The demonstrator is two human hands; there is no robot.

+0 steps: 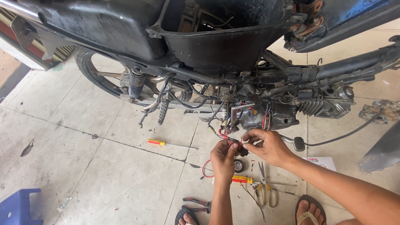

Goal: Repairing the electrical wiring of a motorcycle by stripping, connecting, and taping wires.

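Red thin wires (228,139) at frame centre, under the stripped black motorcycle's engine (266,114), pinched by both hands: left hand (223,157) and right hand (266,146) closed on a small black connector (243,146). Looks mid-splice; next probably needs the black tape roll (238,165) just below.

- Motorcycle frame (216,46): black, dusty, rust-brown in spots.
- Wires (227,134) at the left hand (223,160) and right hand (266,146): red and black.
- Two screwdrivers (157,142) (242,179): red-and-yellow handles.
- Scissors (265,192): yellow handles.
- Pliers (196,205): red-and-black grips.
- Tape roll (238,166): black.
- Stool (18,206): blue.
- Floor tiles (104,166): pale grey, dark joints.
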